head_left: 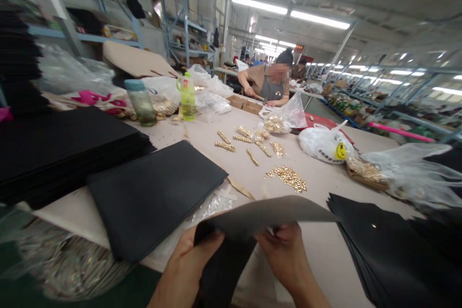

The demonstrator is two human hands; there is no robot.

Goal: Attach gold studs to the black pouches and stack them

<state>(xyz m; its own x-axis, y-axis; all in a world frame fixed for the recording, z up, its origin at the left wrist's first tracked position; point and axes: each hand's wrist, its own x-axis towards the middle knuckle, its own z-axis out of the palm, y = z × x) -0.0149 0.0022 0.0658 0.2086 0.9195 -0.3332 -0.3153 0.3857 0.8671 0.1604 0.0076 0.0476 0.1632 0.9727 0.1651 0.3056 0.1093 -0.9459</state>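
Clasping the curved black sheet [267, 211], the left hand [193, 255] held on; the right hand [285, 252] curled beneath, its grip impossible to tell!

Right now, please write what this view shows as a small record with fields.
Held: dark, flexible, curved sheet
Left hand: grips the sheet
Right hand: at the sheet, fingertips partly hidden
Left of hands: flat stack of black rectangular sheets
Right of hands: uneven pile of black sheets
Beyond hands: loose heap of small shiny gold pieces
Bottles: yellow-green bottle with handle; clear bottle with blue lid
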